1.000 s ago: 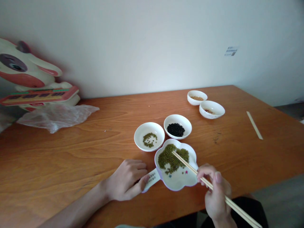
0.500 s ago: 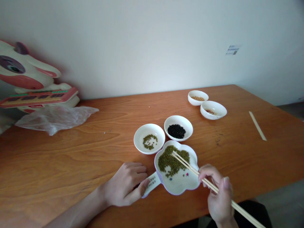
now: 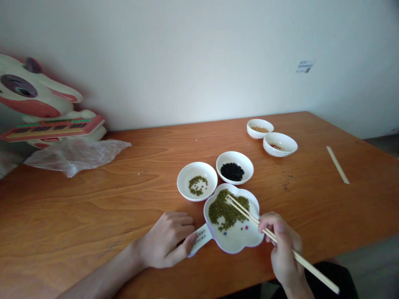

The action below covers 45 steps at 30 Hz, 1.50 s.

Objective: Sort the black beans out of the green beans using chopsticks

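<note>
My right hand [image 3: 283,245] is closed around a pair of chopsticks [image 3: 249,215]. Their tips rest close together among the green mung beans [image 3: 227,214] on a flower-shaped white dish [image 3: 238,245] with a lilac rim. My left hand [image 3: 171,238] is curled at the dish's handle [image 3: 202,236], thumb against it; part of the grip is hidden. Behind the dish stand a white bowl [image 3: 183,191] with some green beans and another bowl [image 3: 249,166] holding black beans [image 3: 232,171].
Farther back right are a bowl [image 3: 269,123] of pale yellowish grains and a bowl [image 3: 288,149] with a few reddish pieces. A flat paper strip [image 3: 337,165] lies at right. A cow-shaped toy keyboard [image 3: 52,124] and clear plastic bag [image 3: 84,155] occupy the left.
My right thumb has come down onto the chopsticks, and their rear ends have swung up slightly. The tips remain among the mung beans. My left hand stays at the handle.
</note>
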Available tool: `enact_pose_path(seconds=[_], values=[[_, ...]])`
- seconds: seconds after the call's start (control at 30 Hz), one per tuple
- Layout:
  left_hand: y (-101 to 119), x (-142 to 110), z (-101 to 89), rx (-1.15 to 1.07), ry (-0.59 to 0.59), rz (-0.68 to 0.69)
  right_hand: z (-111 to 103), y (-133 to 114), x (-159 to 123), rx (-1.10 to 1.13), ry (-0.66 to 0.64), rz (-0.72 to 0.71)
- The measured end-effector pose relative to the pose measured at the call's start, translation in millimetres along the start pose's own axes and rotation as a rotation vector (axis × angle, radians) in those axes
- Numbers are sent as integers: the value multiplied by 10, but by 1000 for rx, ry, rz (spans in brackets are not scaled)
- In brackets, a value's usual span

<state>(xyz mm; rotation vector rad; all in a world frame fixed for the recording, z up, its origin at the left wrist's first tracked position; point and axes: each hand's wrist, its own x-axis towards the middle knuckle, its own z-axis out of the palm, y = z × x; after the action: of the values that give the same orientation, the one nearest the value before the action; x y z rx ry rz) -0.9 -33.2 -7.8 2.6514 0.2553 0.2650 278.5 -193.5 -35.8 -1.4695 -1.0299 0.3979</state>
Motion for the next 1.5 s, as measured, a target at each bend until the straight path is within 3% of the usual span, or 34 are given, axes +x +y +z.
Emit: enact_pose_path(seconds=[0.27,0.8,1.5], values=[[-2,3,-7,-6,-27,-19,6,-32,-11,-2,5,-35],[12,10,-16,-19,-20,-21,-2,-97,-45,-5,16,81],[21,4,-16,-13,-5,-10,-2,4,-91,101,47,61]])
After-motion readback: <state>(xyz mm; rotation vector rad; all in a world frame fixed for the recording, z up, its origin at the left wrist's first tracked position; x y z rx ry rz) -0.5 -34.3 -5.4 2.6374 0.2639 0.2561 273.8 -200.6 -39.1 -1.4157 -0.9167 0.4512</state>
